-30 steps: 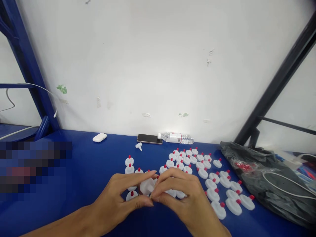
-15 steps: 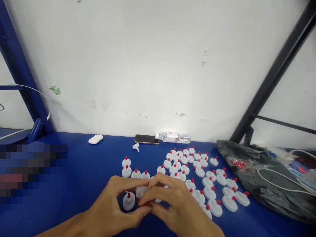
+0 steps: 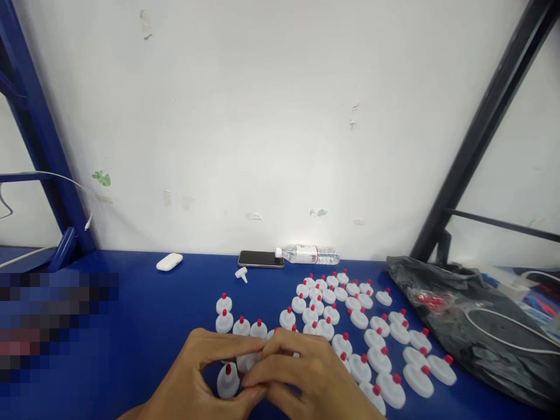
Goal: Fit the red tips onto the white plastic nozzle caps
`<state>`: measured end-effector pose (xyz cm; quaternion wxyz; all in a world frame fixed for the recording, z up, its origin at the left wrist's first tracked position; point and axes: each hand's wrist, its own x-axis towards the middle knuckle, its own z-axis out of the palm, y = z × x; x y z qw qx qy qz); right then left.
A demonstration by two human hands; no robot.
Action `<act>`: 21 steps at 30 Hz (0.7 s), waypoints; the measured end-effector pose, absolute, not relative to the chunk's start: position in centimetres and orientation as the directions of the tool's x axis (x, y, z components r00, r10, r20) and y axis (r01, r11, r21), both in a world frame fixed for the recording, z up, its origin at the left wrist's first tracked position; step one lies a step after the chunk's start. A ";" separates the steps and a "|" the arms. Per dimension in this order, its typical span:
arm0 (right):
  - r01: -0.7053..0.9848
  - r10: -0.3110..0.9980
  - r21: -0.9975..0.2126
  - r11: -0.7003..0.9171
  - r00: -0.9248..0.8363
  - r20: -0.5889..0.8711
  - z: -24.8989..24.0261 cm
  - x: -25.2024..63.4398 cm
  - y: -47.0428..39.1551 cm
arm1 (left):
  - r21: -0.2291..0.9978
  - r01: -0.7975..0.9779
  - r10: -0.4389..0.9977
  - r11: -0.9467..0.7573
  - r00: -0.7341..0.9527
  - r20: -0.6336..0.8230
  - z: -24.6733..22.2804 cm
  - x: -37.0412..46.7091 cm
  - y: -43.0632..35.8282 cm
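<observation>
Both hands meet at the bottom centre of the view. My left hand (image 3: 199, 373) and my right hand (image 3: 306, 373) have their fingers pressed together around a white translucent piece (image 3: 247, 361), mostly hidden by the fingers. A white cap with a red tip (image 3: 227, 382) stands inside the curve of my left hand's thumb and forefinger. Behind the hands are several more red-tipped white caps (image 3: 258, 329). A large group of the same caps (image 3: 359, 368) spreads to the right of my right hand.
Along the back of the blue table (image 3: 131, 326) lie a white case (image 3: 169, 262), a phone (image 3: 261, 259) and a clear bottle (image 3: 308, 254). A small white nozzle (image 3: 242, 275) lies before the phone. A black bag (image 3: 494, 344) with a cable is at right.
The view has tilted up, so the table and its objects appear lower in the picture. Both hands remain together around the white piece, with little change in the fingers.
</observation>
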<state>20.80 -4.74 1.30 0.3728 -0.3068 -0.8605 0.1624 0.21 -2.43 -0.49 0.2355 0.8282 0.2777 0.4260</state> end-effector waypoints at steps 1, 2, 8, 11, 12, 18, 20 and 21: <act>0.401 0.648 -0.513 0.759 -0.535 0.542 1.4 20.8 -4.8 | 0.604 0.277 0.656 -0.748 0.446 0.609 -0.9 0.0 -2.3; 0.400 0.653 -0.519 0.755 -0.525 0.545 1.5 20.9 -4.8 | 0.580 0.297 0.651 -0.758 0.393 0.650 -1.2 -0.3 -2.1; 0.592 0.740 -0.532 0.605 -0.173 0.650 2.7 24.2 -4.4 | 0.721 0.270 0.769 -0.638 0.193 0.609 0.3 -2.1 0.0; 0.801 0.759 -0.487 0.347 0.065 0.647 2.3 28.2 -2.9 | 0.822 0.359 0.879 -0.443 -0.006 0.477 1.5 -3.2 2.4; 0.870 0.774 -0.434 0.233 0.105 0.625 1.9 29.6 -2.3 | 0.829 0.387 0.891 -0.404 -0.039 0.452 1.6 -3.7 3.4; 0.994 0.948 -0.099 -0.050 0.079 0.308 -1.7 35.2 0.0 | 0.825 0.511 0.956 -0.243 -0.017 0.293 -1.2 -5.9 8.2; 0.995 0.950 -0.075 -0.063 0.082 0.301 -2.5 35.4 0.1 | 0.796 0.555 0.964 -0.241 0.038 0.265 -1.8 -6.0 8.5; 0.996 0.951 -0.061 -0.067 0.083 0.297 -2.7 35.3 0.1 | 0.780 0.574 0.964 -0.247 0.064 0.258 -1.9 -5.9 8.4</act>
